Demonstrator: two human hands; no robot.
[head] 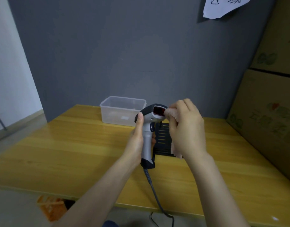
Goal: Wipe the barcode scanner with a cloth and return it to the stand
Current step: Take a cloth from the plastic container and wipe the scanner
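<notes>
My left hand (136, 141) grips the handle of a grey and black barcode scanner (149, 122), held upright above the table with its red window facing right. My right hand (187, 128) holds a pale pink cloth (171, 113) and presses it against the red window. More of the cloth hangs below my right palm. The black slotted stand (163, 140) lies flat on the table behind the scanner, partly hidden by both hands. The scanner's dark cable (155, 194) runs down over the table's front edge.
A transparent plastic box (122, 110) stands at the back of the yellow wooden table (75, 145), left of the scanner. Cardboard boxes (269, 104) are stacked along the right side. A grey wall is behind. An orange crate (50, 207) sits on the floor below.
</notes>
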